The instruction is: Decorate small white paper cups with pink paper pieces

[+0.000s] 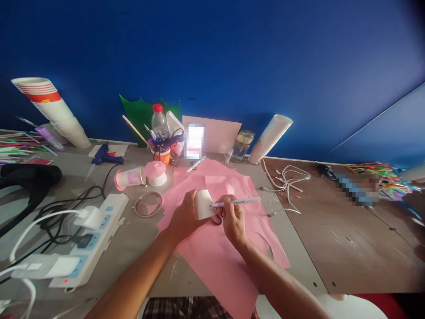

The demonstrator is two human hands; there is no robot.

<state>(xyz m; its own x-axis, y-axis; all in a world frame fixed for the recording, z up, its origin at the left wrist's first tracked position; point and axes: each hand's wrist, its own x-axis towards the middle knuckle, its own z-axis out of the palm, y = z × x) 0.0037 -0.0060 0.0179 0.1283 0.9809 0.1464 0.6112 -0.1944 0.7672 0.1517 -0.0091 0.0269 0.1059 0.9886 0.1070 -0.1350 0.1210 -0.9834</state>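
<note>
My left hand grips a white paper cup, tilted on its side above the pink paper. In my right hand is a white marker pen, its tip at the cup's wall. Whether the tip touches the cup I cannot tell for sure. Beneath the two hands, part of a dark scissors handle shows on the pink sheet. Left of my left hand lies a roll of tape, with a cup wrapped in pink and a pink-topped cup behind it.
At the left are a power strip with plugs and cables, and a blue glue gun. Stacks of paper cups lean by the wall, near a glass jar and a red-capped bottle. A white cable lies right.
</note>
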